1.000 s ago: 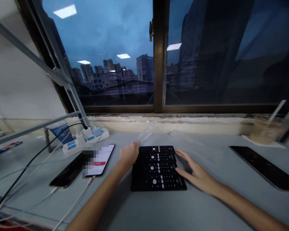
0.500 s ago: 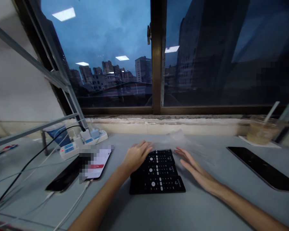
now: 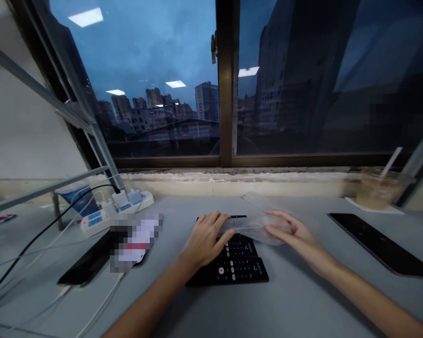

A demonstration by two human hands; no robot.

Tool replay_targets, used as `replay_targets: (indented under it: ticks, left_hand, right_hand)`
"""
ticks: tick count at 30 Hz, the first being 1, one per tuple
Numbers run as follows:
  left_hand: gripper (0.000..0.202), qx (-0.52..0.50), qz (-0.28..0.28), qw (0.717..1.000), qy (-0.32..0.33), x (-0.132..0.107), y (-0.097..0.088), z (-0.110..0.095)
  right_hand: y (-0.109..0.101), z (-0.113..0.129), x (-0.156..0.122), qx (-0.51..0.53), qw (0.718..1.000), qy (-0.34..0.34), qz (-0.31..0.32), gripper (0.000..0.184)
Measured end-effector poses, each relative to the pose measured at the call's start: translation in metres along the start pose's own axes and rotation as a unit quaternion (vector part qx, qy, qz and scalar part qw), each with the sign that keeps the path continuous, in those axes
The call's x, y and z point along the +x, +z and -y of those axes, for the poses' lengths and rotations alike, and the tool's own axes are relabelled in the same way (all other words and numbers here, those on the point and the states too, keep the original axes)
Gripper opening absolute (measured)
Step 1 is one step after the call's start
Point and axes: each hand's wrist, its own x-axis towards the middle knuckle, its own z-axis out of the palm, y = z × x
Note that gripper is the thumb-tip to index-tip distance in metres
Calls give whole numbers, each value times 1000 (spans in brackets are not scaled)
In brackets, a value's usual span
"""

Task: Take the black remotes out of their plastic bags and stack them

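Several black remote controls [image 3: 232, 268] lie side by side on the grey desk [image 3: 268, 305] in front of me. My left hand [image 3: 204, 238] rests on their left part, fingers spread and curved toward a clear plastic bag [image 3: 257, 227]. My right hand [image 3: 289, 229] grips the right end of that bag, which lies across the far remotes and hides part of them. One remote's far edge [image 3: 238, 217] shows behind the bag.
Left of the remotes lie two phones [image 3: 102, 256] with cables and a white power strip [image 3: 116, 209]. A black tablet [image 3: 377, 244] lies on the right, and an iced drink cup with a straw [image 3: 379, 188] stands behind it. The window sill [image 3: 232, 178] runs along the back.
My right hand has moved in from the desk beside the remotes and taken hold of the clear bag, pulling it over them. My left hand slid forward onto the remotes.
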Motion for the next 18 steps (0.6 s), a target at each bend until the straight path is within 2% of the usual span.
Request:
replay_targets:
  ticks: [5,7,10,14,15,18]
  left_hand:
    - [33,29,-31,998,-43,4,1,6]
    - [30,26,-30,999,-26,4,2,6]
    - [26,11,-24,1000,0,3,4,1]
    - [22,-35,-40,998,24,1,3,-8]
    - [28,-53,-47,997,29,0,2,-10]
    - [72,-95,-30,994,34,-3,-4,-16]
  right_hand:
    - [0,2,-1,4,998,-57,-2,43]
    - [1,3,-3,-34,996,-79,-15,44]
    - [3,4,-5,-98,992,-73,-13,46]
    - [-4,4,-2,-166,982,-92,2,31]
    - [-9,4,0,-176,978,-108,-22,29]
    - [-29,1,11,-185,962,-144,-142,35]
